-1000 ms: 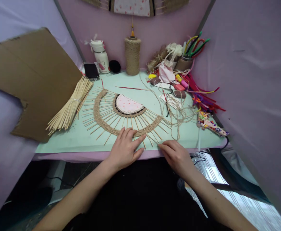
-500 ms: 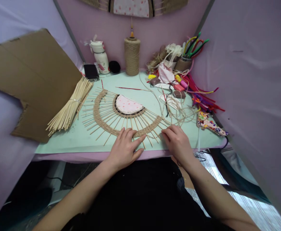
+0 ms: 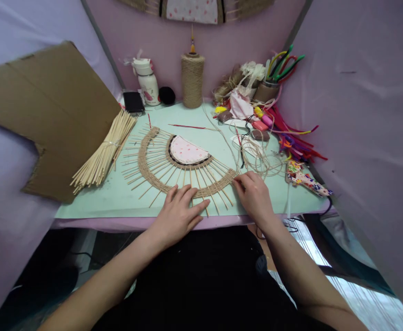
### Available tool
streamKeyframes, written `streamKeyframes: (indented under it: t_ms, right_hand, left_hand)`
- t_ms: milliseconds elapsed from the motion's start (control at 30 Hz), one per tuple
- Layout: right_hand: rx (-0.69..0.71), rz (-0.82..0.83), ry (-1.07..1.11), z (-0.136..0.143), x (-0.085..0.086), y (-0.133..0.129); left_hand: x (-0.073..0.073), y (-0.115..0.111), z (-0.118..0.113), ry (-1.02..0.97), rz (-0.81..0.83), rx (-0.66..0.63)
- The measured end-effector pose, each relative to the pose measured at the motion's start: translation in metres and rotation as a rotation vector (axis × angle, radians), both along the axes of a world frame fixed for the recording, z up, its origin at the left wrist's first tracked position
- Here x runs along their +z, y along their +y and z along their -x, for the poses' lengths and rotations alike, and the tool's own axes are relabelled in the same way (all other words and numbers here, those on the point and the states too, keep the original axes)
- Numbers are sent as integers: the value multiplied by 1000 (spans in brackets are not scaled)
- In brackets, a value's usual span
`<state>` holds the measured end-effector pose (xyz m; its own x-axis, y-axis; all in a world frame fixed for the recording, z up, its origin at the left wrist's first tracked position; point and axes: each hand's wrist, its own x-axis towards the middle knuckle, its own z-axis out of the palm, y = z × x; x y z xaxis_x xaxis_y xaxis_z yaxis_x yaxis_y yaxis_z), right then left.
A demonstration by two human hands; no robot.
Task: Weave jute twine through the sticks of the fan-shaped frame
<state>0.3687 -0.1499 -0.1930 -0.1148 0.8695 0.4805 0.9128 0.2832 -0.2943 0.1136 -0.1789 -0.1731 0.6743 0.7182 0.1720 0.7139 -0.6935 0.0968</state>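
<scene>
A half-round woven piece lies flat on the table, with thin sticks fanning out from a dotted pink fabric centre (image 3: 189, 149). A curved band of woven brown twine (image 3: 144, 168) crosses the sticks. My left hand (image 3: 178, 211) rests palm down on the lower part of the band, fingers spread over the sticks. At the band's right end, my right hand (image 3: 255, 195) has its thumb and fingers pinched together on the twine; the fingertips are partly hidden. Loose loops of twine (image 3: 261, 161) lie just beyond that hand.
A tied bundle of sticks (image 3: 106, 149) leans by a cardboard sheet (image 3: 49, 110) on the left. Behind stand a bottle (image 3: 149, 87) and a twine cone (image 3: 192, 80). Scissors (image 3: 286, 66) in a holder, pipe cleaners (image 3: 297, 140) and a flower-patterned glue gun (image 3: 306, 179) are on the right.
My right hand has moved slightly up, closer to the right end of the woven band. My left hand stays on the piece, and the whole view has shifted a little.
</scene>
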Motion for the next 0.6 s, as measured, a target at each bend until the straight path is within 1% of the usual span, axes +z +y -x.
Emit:
streamKeyframes:
  t_ms: [133, 233, 333, 433, 500, 600]
  right_hand:
    - [-11, 16, 7, -4, 3, -6]
    - [-20, 19, 5, -6, 3, -11]
    - [-26, 26, 2, -7, 2, -13]
    - [-37, 37, 11, -9, 0, -14]
    - [-33, 43, 35, -12, -1, -14]
    - [14, 79, 112, -18, 2, -19]
  left_hand:
    - [12, -2, -11, 1, 34, 51]
    - [16, 6, -27, -49, -2, 90]
    - [12, 18, -45, -97, -14, 44]
    - [5, 27, -59, -118, 52, -30]
    - [0, 29, -62, -132, 80, -46]
    - [-3, 28, -55, -129, 78, -50]
